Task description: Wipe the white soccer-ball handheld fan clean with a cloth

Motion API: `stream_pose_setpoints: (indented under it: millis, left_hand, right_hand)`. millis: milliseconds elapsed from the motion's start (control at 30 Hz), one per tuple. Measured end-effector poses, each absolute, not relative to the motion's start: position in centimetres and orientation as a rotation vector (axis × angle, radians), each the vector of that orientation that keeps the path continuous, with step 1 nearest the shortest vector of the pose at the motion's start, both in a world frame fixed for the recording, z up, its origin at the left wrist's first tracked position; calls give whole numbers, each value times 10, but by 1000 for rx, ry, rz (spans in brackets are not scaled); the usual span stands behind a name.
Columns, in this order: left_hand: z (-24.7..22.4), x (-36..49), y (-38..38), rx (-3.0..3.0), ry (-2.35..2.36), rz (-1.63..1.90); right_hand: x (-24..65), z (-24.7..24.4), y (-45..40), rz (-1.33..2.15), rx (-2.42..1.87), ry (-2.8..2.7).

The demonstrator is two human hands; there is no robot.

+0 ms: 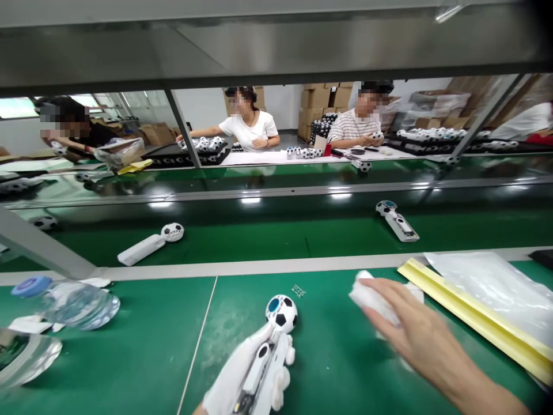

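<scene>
My left hand (235,374), in a white glove, grips a white handheld device (268,369) with a black-and-white football head (281,314) and blue centre. The device's lower end is cut off by the bottom of the picture. My right hand (419,337) is bare and holds a crumpled white cloth (372,298) at its fingertips, above the green bench mat (142,346). The two hands are apart. Close to my right hand lies a clear plastic sheet (488,291) with a yellow strip (466,311) along its edge.
A clear water bottle (73,302) with a blue cap lies at the left, near a shiny foil bag (23,354). A green conveyor belt (259,239) beyond carries similar devices (151,242). Co-workers (248,118) sit across it, behind a metal frame (276,52).
</scene>
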State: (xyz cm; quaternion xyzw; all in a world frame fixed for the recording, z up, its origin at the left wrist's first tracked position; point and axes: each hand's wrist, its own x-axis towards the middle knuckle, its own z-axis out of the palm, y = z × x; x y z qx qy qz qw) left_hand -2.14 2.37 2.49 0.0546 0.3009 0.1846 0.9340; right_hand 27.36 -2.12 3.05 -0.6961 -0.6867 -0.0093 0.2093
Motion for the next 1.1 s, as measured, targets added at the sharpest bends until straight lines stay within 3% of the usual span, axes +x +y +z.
stream_pose_setpoints:
  millis: [100, 267, 1100]
  left_hand:
    - [23, -20, 28, 112, 595, 347]
    - [21, -19, 25, 111, 574, 353]
    - [25, -17, 24, 137, 599, 390]
  right_hand:
    - [219, 40, -14, 65, -1637, -2022]
    - [168, 16, -6, 66, -1538, -2237]
    - [176, 6, -2, -4, -1405, -2257]
